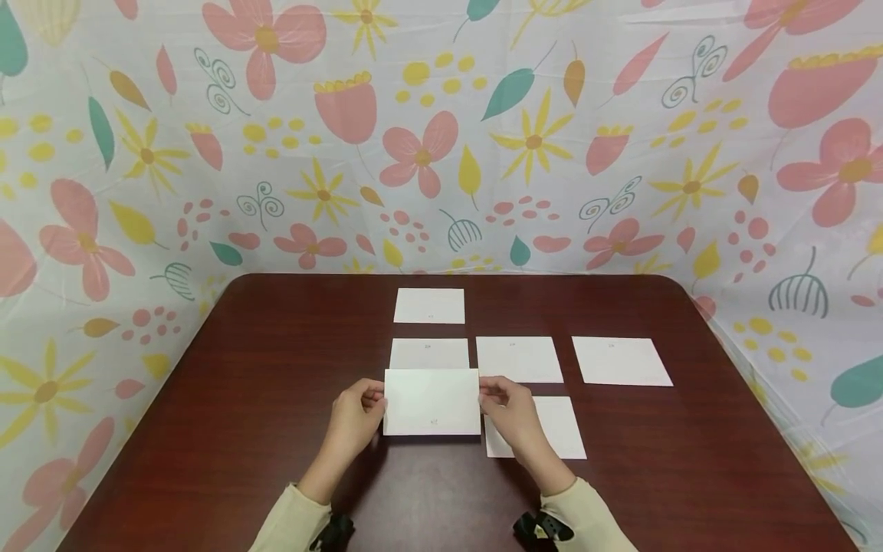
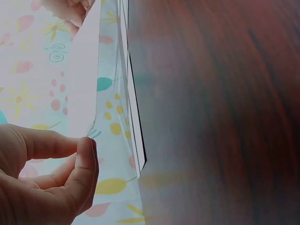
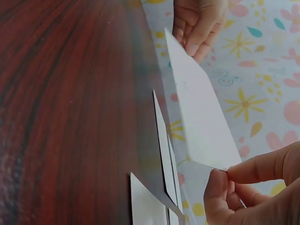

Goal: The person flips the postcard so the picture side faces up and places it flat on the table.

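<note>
Both hands hold up one white card (image 1: 431, 399) by its two short sides, raised over the table. My left hand (image 1: 355, 418) pinches its left edge between thumb and fingers; the left wrist view shows the thumb and fingertip meeting at the card's corner. On the other side my right hand (image 1: 513, 418) pinches the right edge the same way. A tiny mark sits near the card's lower edge. Behind it, another white card (image 1: 429, 353) lies partly covered in the head view. Below the right hand a further card (image 1: 562, 429) lies on the table, overlapped by that hand.
More white cards lie flat on the dark wooden table (image 1: 241, 429): a card at the back (image 1: 429, 306), a card right of the middle (image 1: 520, 359) and a card at far right (image 1: 621, 361). A flower-patterned cloth (image 1: 441, 77) hangs behind the table.
</note>
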The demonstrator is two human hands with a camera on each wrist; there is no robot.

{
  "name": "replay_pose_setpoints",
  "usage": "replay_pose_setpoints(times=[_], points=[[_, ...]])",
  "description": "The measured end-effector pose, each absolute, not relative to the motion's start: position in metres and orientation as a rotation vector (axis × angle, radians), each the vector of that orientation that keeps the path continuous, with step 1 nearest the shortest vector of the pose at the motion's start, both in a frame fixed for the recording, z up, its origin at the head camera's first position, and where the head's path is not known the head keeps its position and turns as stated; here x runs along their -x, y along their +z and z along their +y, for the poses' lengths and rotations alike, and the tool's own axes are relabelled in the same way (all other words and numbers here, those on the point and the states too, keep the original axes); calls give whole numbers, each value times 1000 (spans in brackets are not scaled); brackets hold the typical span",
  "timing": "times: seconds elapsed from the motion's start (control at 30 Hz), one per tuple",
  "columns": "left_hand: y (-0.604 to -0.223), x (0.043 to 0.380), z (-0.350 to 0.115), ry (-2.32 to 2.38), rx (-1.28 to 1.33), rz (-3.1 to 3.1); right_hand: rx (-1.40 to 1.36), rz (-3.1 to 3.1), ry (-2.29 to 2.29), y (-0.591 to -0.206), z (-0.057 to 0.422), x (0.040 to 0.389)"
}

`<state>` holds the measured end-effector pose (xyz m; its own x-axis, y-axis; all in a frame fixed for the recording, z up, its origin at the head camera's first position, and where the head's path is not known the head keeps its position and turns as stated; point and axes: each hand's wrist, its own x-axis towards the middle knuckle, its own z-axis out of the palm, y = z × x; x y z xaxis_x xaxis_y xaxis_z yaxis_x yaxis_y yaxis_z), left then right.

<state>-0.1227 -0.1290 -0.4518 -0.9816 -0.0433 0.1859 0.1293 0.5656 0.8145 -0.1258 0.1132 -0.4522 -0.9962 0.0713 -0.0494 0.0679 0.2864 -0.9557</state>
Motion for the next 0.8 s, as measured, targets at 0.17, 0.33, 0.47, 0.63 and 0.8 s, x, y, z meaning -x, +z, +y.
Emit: replay_pose_setpoints(times=[0.17,0.33,0.47,0.63,0.8], points=[[-451,123,-130,-1387,38,-2585,179,-2490,1940,-453,115,127],[-451,123,-130,-1369,29,-2562,200,-2434,2017,-451,114,129],[-450,123,-131,-1406,21,-2546,197,-2387,2066,-450,115,130],[-450,124,-131,-1492,2,-2509,185,-2364,2106,-450,116,131],[-451,126,-131,-1579,10,-2459,193,-2326,2163,-450,116,132]])
